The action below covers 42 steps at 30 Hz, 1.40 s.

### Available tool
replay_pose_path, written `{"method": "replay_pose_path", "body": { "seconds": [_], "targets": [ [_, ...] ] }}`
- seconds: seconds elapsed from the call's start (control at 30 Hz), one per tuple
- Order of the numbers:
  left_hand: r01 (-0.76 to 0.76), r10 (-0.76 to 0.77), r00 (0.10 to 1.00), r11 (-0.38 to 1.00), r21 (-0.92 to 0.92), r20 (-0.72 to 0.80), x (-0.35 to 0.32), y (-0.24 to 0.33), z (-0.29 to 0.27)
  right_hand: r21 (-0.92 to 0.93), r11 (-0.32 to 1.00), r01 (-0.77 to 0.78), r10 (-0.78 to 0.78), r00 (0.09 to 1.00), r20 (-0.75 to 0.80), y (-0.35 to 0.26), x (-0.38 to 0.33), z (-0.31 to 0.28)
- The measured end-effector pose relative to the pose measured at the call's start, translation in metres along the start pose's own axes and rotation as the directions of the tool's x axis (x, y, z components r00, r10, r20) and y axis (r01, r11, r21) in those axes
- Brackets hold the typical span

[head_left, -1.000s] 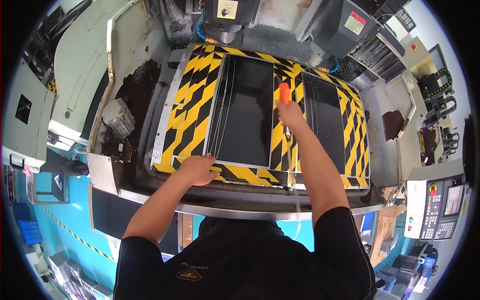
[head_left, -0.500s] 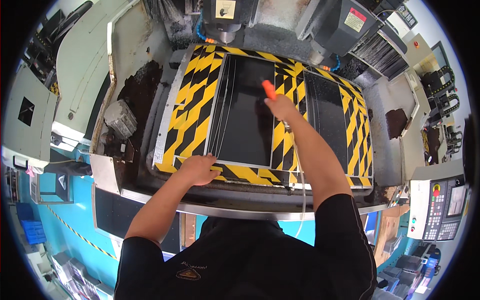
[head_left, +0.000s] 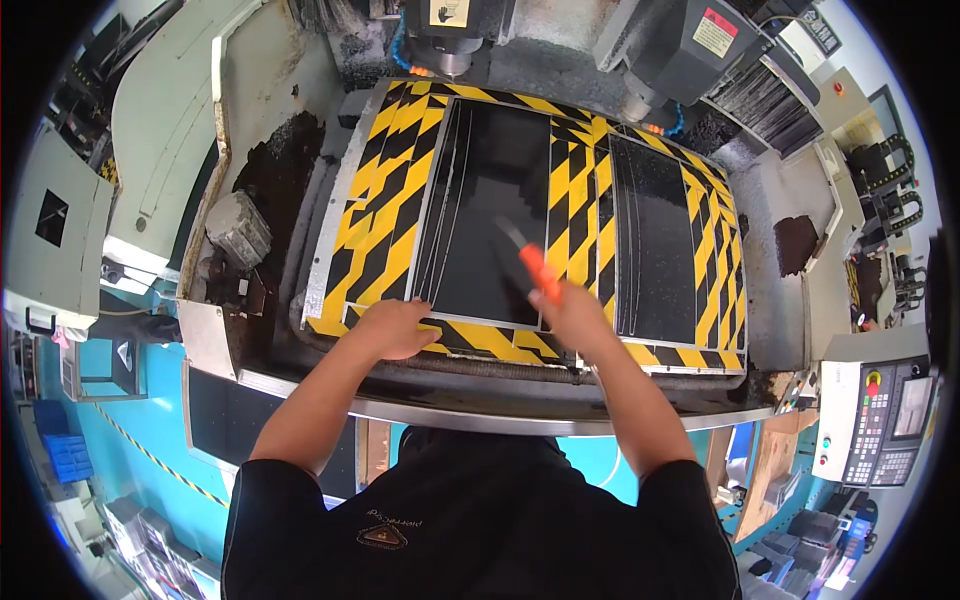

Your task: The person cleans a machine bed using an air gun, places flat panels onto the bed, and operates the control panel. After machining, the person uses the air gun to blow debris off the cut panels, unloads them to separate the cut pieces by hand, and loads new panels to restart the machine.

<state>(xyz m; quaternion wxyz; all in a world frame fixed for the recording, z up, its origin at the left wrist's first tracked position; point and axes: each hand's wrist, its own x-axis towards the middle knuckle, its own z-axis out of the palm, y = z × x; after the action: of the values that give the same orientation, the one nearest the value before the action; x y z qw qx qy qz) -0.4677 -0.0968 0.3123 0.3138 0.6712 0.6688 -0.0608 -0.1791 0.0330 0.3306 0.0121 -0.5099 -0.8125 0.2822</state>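
Centrally, right hand (head_left: 572,312): fingers wrapped around an orange-handled tool (head_left: 532,262), its blurred dark tip over the left black panel (head_left: 485,200). Left hand (head_left: 395,327): flat, fingers together, pressing the yellow-and-black striped frame (head_left: 375,225) at the panel's near edge.

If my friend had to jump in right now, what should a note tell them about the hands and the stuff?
Left hand: flat on the striped front edge of the fixture, holding nothing.
Right hand: gripping an orange-handled tool, its blurred tip over the left black panel.
Right black panel: lies untouched beside it.
Done: cannot tell from this view.
Left: probably more work on the left panel.
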Motion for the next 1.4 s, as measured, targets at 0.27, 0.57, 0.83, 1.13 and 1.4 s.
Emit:
{"method": "replay_pose_path", "body": {
  "seconds": [0.27, 0.57, 0.83, 1.13, 1.4],
  "targets": [
    [0.014, -0.032, 0.995, 0.982, -0.189, -0.095, -0.004, -0.007, 0.002, 0.167, 0.965, -0.201, 0.226, 0.963, -0.148, 0.009, -0.032, 0.008],
    [0.105, -0.23, 0.963, 0.805, -0.584, -0.144, 0.003, -0.018, 0.013, 0.05, 0.973, -0.227, 0.23, 0.972, -0.058, 0.019, -0.092, -0.002],
    [0.114, -0.342, 0.936, 0.515, -0.849, -0.082, 0.015, -0.028, 0.016, 0.066, 0.974, -0.216, 0.22, 0.972, -0.076, 0.051, -0.146, -0.001],
    [0.272, -0.564, 0.826, 0.366, -0.89, 0.021, 0.019, -0.013, 0.01, 0.199, 0.98, 0.011, 0.064, 0.927, -0.37, 0.13, -0.2, -0.018],
    [0.145, -0.656, 0.753, 0.081, -0.986, 0.057, 0.047, -0.062, 0.043, -0.115, 0.993, -0.033, -0.013, 0.926, -0.377, 0.233, -0.281, -0.045]
  ]
}}
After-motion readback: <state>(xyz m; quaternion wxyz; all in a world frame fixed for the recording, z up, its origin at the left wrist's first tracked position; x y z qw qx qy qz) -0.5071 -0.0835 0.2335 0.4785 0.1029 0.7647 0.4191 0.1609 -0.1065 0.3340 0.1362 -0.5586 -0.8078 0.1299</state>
